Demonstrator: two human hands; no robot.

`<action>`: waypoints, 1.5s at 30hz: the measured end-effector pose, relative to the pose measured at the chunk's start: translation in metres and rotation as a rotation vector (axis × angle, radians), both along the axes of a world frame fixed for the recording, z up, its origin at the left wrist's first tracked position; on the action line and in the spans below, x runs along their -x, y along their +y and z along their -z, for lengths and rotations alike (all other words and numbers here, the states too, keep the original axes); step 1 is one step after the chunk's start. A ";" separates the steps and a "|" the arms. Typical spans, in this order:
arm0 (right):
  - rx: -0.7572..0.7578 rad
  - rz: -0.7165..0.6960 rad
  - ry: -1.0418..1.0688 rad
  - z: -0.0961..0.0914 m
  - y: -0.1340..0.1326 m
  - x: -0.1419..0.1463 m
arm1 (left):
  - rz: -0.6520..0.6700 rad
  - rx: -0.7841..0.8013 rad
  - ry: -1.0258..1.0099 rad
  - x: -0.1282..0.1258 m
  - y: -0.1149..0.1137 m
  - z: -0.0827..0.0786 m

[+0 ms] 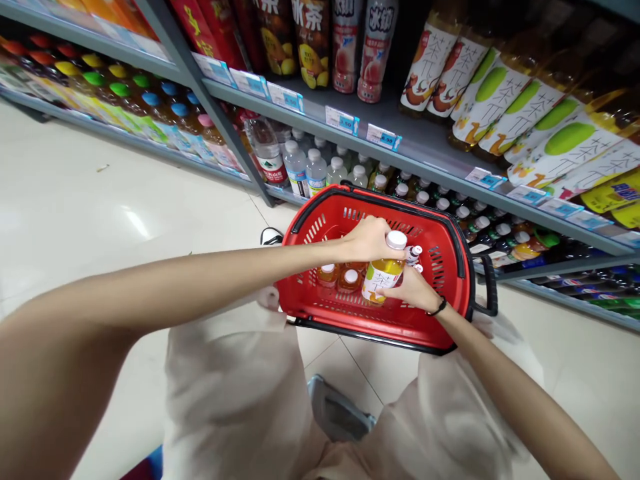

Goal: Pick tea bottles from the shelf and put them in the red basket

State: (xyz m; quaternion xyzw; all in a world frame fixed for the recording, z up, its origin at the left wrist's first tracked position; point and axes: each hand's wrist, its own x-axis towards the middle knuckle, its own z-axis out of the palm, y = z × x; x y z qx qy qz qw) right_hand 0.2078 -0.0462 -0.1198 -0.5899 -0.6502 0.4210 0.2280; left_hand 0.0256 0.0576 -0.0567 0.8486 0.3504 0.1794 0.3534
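Note:
A tea bottle (383, 275) with a white cap, yellow contents and a white label with green fruit stands upright inside the red shopping basket (380, 325). My left hand (367, 239) is closed round it just below the cap. Lower down, my right hand (414, 291), with a dark band at the wrist, grips its side with the thumb across the label. To its left in the basket are amber bottles (349, 280) with pale caps. Other small white-capped bottles (414, 253) show behind it, partly covered by my hands.
Upright tea bottles (493, 100) fill the shelf ahead, beside peach drink bottles (373, 53) and iced tea cartons (313, 47). Below, several rows of bottles (315, 170) stand behind the basket. The basket's black handle (490, 287) sticks out at right. Pale floor tiles (75, 213) spread left.

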 end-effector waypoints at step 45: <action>0.359 -0.443 -0.887 -0.007 0.011 -0.012 | 0.524 -0.281 0.741 -0.043 -0.012 0.143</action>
